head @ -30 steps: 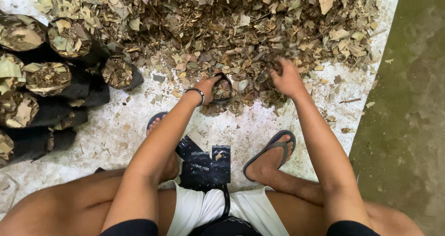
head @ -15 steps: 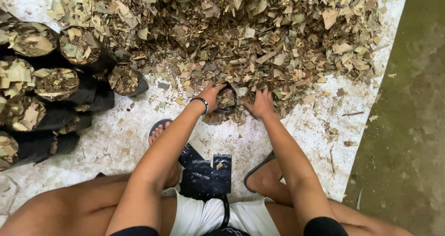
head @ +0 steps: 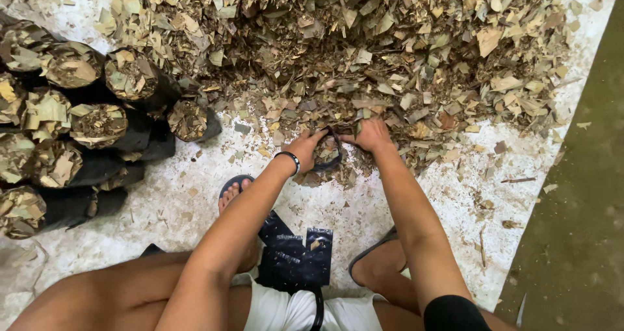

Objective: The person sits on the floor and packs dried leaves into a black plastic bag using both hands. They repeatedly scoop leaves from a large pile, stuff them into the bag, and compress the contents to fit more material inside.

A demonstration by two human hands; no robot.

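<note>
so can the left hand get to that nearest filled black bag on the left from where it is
Probably yes. The left hand is at the small black bag by the leaf pile, and the nearest filled bag lies just to its left, with only scattered leaf bits on the floor between them.

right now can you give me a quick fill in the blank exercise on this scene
1. Both hands meet at a small black ____ at the edge of the dry leaf pile.
2. The left hand wears a dark band on its ____.
3. The filled bags lie stacked on the person's ____ side.

Missing words: bag; wrist; left
</note>
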